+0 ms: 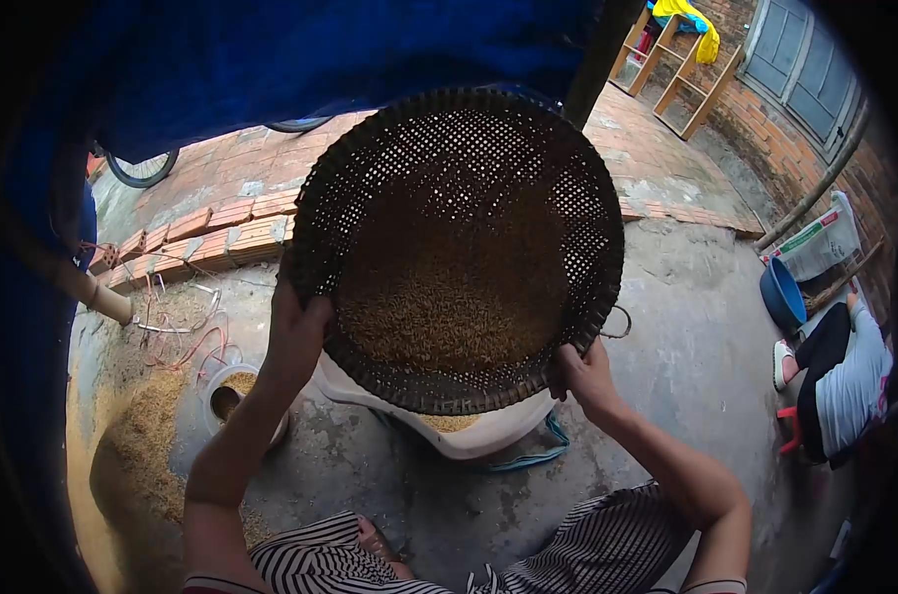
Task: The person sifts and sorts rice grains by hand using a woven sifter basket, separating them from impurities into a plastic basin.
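A round woven sieve with a dark rim is held up in front of me. Brown grain lies in its lower half, and light shows through the mesh at the top and right. My left hand is closed on the rim at the lower left. At the lower right, my right hand grips the rim too. Beneath the sieve stands a wide white basin with some grain in it, partly hidden by the sieve.
Left of the basin are a white bucket and a grain pile on the floor. Bricks line the back. At the right sits another person beside a blue basin. A blue tarp hangs above.
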